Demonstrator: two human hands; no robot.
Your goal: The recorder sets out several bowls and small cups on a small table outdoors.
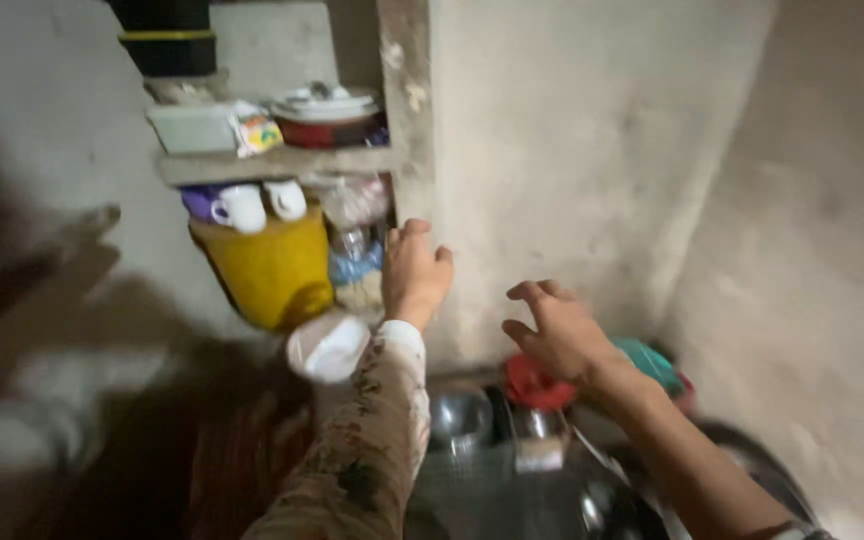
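While left hand (pixel 415 272) rests flat, fingers together, on wall edge (pixel 414 150), right hand (pixel 556 332) hovers spread above red lid (pixel 534 385).

The room was dim and warm-toned, the plaster wall (pixel 592 150) catching most of the soft light. Deep shadow pooled at the lower left. Motion blur smeared both hands (pixel 415 275) and the lower corners, and the whole picture looked grainy and soft.

Left side of frame blurred, right forearm (pixel 692 470) cut off at bottom edge, steel vessels (pixel 592 500) smeared indistinct
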